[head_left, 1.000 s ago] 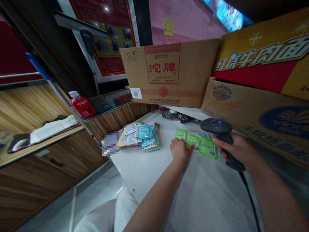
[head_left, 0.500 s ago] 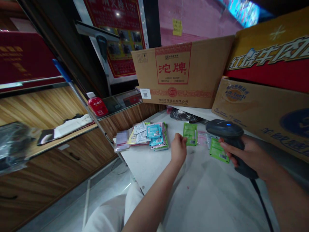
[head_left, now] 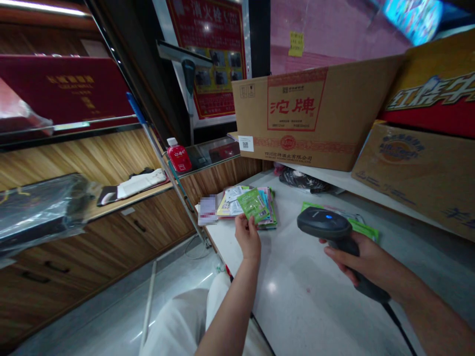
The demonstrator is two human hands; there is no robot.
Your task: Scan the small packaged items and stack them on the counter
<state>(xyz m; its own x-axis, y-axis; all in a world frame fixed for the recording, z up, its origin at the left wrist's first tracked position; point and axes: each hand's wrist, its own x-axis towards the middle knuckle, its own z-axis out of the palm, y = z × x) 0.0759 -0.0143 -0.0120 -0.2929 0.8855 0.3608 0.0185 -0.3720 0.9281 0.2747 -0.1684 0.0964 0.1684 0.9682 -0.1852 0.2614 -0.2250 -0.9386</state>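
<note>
My left hand [head_left: 248, 237] pinches a green sachet [head_left: 253, 204] by its lower edge, over a pile of flat sachets [head_left: 270, 207] in white, blue, pink and green. Wrapped in my right hand [head_left: 365, 262] is the grip of a dark barcode scanner [head_left: 326, 228], its blue light lit and its cable running down to the lower right. Behind the scanner lie more sachets, among them a green one [head_left: 365, 230]; the scanner partly covers them. The white tabletop [head_left: 289, 267] is under both hands.
A large carton [head_left: 256, 116] stands at the back, with stacked boxes [head_left: 415, 158] to its right. A red bottle [head_left: 178, 156] sits on the ledge at left, beside a blue-handled pole [head_left: 137, 109]. Below the carton lies a dark patterned bundle [head_left: 300, 179].
My left hand has carried a green sachet leftward from beside the other sachets to over the pile. My right hand still holds the scanner. The view has swung left.
</note>
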